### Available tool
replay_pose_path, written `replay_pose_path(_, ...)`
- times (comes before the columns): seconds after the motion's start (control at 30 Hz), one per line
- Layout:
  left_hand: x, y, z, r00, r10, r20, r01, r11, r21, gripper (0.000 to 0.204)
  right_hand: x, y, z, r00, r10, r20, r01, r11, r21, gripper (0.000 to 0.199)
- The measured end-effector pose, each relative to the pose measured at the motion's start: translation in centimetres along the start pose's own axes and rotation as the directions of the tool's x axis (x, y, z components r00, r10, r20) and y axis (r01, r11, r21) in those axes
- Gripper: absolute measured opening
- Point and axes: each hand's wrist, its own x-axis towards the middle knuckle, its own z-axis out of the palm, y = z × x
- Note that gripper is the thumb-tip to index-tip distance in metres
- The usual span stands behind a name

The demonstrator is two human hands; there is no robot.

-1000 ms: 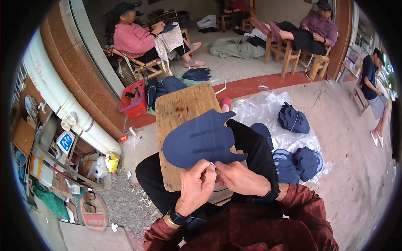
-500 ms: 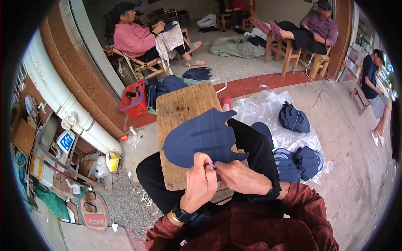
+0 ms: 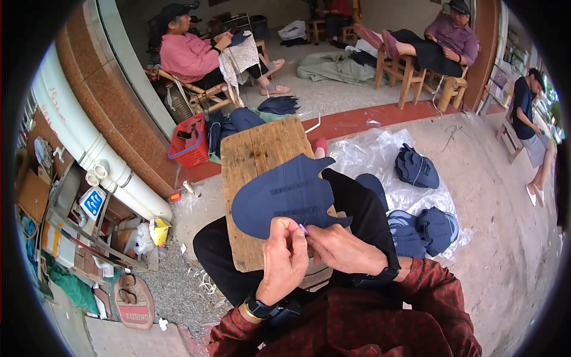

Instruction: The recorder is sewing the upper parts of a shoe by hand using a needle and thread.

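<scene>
A navy blue cut piece of flat material (image 3: 279, 199), rounded at the left and notched at the right, lies on a wooden bench (image 3: 256, 140) in front of me. Two rows of small slits run across it. At its near edge, my left hand (image 3: 282, 256) is closed in a pinch with the thumb bent. My right hand (image 3: 348, 250) meets it from the right, its fingertips also pinched. Between the fingertips shows a small purple thing (image 3: 304, 229), too small to name. The fingers partly hide it, and whether it touches the blue piece I cannot tell.
On a clear plastic sheet (image 3: 380, 149) at the right lie bundled navy pieces (image 3: 416, 166) and more stacks (image 3: 437, 231). A red basket (image 3: 189, 146) stands left beyond the bench. Two seated people (image 3: 187, 56) (image 3: 449, 38) are farther back; a white pipe (image 3: 89, 137) runs at left.
My left thumb and fingers have shifted slightly, and the purple thing has turned a little between the fingertips. The blue piece lies nearly as before.
</scene>
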Motion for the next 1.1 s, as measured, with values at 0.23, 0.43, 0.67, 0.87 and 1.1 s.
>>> replay_pose_path(0.23,0.5,0.5,-0.4,0.988,-0.115,0.106,0.138,0.958,-0.251,0.007,0.0,0.1,-0.9,0.998,-0.038,0.051,0.042,0.997,-0.068,0.009)
replay_pose_path(0.43,0.2,-0.3,-0.8,0.992,-0.122,0.045,0.128,0.976,-0.175,0.013,0.2,-0.2,-0.7,0.993,-0.101,-0.062,0.092,0.987,-0.133,0.011)
replay_pose_path(0.67,0.2,-0.2,-0.1,0.939,-0.333,0.080,0.303,0.698,-0.649,0.021,-0.1,-1.0,-0.1,0.916,-0.201,-0.348,0.134,0.969,-0.207,0.016)
replay_pose_path(0.87,1.2,-1.4,-0.7,0.888,-0.448,0.105,0.364,0.544,-0.756,0.019,-0.9,-1.8,-0.4,0.862,-0.404,-0.307,0.365,0.914,-0.177,0.020)
replay_pose_path(1.1,0.7,0.5,0.0,0.892,-0.385,0.236,0.445,0.655,-0.610,0.024,-0.9,-3.5,-1.6,0.893,-0.065,-0.446,0.307,0.811,0.497,0.022)
